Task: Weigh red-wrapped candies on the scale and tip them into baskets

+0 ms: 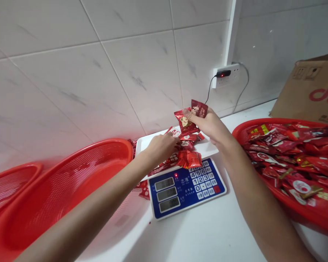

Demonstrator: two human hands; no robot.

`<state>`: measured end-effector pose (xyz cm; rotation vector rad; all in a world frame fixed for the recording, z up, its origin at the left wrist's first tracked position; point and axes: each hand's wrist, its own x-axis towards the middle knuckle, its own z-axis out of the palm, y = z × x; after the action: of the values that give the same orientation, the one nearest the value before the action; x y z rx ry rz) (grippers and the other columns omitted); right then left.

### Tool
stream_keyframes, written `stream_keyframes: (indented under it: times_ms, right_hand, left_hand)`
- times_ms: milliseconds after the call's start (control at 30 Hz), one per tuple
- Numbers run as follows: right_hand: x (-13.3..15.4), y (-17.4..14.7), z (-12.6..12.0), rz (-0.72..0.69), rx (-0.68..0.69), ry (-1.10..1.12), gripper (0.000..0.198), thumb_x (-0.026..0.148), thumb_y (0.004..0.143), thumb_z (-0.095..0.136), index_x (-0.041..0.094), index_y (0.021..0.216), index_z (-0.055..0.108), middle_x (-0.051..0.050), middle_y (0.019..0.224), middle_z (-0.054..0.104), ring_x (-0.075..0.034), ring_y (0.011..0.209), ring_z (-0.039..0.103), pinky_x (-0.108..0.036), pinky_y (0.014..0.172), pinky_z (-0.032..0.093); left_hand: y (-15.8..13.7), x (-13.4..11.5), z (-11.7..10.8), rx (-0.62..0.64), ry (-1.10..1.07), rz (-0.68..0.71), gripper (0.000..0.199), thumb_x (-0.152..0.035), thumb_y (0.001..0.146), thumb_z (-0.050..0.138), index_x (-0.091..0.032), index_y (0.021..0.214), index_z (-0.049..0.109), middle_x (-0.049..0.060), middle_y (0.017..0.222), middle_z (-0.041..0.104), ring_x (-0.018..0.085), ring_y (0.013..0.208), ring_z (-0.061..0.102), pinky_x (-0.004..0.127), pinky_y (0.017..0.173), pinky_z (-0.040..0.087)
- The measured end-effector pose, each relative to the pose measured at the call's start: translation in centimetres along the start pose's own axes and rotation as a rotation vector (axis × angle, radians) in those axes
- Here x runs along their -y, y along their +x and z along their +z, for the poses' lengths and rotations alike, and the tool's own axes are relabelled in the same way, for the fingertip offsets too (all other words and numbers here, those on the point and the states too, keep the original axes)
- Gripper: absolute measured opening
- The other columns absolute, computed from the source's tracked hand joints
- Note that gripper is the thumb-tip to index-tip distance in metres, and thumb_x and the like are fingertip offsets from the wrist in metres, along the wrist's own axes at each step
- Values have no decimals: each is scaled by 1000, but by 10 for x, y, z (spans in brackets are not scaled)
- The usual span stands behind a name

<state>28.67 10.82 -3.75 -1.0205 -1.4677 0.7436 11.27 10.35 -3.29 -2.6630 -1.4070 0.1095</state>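
Note:
My right hand [207, 122] is closed on small red snack packets [188, 123], pinched under the thumb above the scale's right side; one is brighter red, another dark maroon. Over the white weighing tray [144, 144], my left hand [164, 145] reaches down among several red packets [190, 158]. Its fingers are bent, and the fingertips are partly hidden by the hand and packets, so what they grip does not show. In front of the tray is the blue keypad and display panel of a digital scale [187, 187], with a red light lit.
At right, a red plastic basket [236, 127] is heaped with red packets, with a cardboard box [303, 91] behind it. Red mesh baskets [98, 153] stand at left. A plug sits in a wall socket [215, 82] behind the white table [202, 233].

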Motion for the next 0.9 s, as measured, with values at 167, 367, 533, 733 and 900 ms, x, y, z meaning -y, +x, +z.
stream_keyframes:
  times_ms: [167,367,533,733,900]
  right_hand:
    - [0,0,0,2,-5,42,50,66,78,71,20,71,52,1,67,53,-13,64,51,-27,60,43]
    - [5,0,-2,-55,-68,-82,52,56,79,74,20,62,41,4,60,40,-10,58,38,-26,56,32]
    - [7,-3,9,8,8,-167,38,43,83,75,19,64,52,3,61,49,-12,61,48,-27,61,37]
    - [9,-8,20,-155,-60,-226,33,51,90,65,19,88,70,-2,76,64,-18,80,62,-31,78,47]
    - [29,-20,16,-249,-61,-80,41,61,89,62,20,90,69,3,69,55,-15,82,61,-26,74,48]
  left_hand:
    - [2,-3,4,-9,122,30,24,-16,96,49,-14,105,71,16,106,69,24,84,69,32,66,49]
    - [-12,8,-10,-87,81,36,17,-21,93,59,-17,94,75,10,95,69,21,72,66,29,57,42]
    - [-44,33,-31,-399,-268,-39,16,-28,90,62,-22,94,76,3,82,70,13,62,61,23,56,46]
    - [-99,22,-53,-731,-872,-259,14,-29,74,76,-22,86,78,-4,52,61,9,45,54,15,40,45]
    - [-126,2,-62,-930,-780,-312,16,-28,71,80,-25,87,80,-5,59,63,7,48,54,13,43,47]
